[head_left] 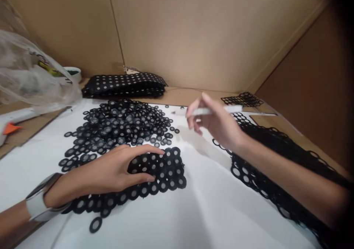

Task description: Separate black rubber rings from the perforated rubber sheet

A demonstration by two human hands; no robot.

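My left hand (118, 168), fingers stretched and thumb apart, lies on a panel of joined black discs with grey centres (167, 173). The panel rests on the white sheet, its left part running under my wrist. Raised over the sheet to the right, my right hand (212, 120) is closed around a slim white pen-like tool (200, 111). Its thin dark tip points left, apart from the panel. Beyond my left hand is a heap of loose black discs with grey centres (124, 121). One single disc (95, 225) lies near the panel's lower edge.
A folded dotted black panel (124, 83) lies at the back. Black ring mesh (276, 156) covers the right side under my forearm, with a smaller black mesh (243, 99) behind it. At left are a clear plastic bag (33, 79), a white cup (74, 73) and an orange-and-white object (12, 128).
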